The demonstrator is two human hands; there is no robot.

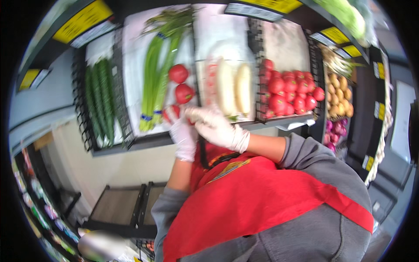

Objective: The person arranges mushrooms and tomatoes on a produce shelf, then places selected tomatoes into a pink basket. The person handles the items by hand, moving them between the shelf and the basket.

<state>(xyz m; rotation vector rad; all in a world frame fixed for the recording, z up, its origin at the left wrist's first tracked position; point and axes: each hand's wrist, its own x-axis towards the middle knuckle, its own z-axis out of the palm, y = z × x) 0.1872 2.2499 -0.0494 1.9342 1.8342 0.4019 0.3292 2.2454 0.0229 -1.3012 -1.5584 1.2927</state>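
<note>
Both my hands wear thin pale gloves and are close together at the front edge of the middle-left display crate. My left hand [183, 136] has its fingers around a red tomato [171, 113] beside the celery. Just right of it, my right hand [218, 127] reaches across with its fingers close together. A bit of red shows between the two hands, mostly hidden by the fingers. Behind them, two more tomatoes [179, 73] lie in a row along the crate's right side. Long celery bunches [153, 78], bound with blue bands, lie to the left.
Cucumbers [100, 101] fill part of the left crate. White radishes [226, 90] lie right of my hands, then piled tomatoes [289, 86], potatoes [338, 95] and red onions [336, 131]. A shelf with yellow price tags [83, 21] overhangs the crates. Low wooden-topped stands [116, 204] are at lower left.
</note>
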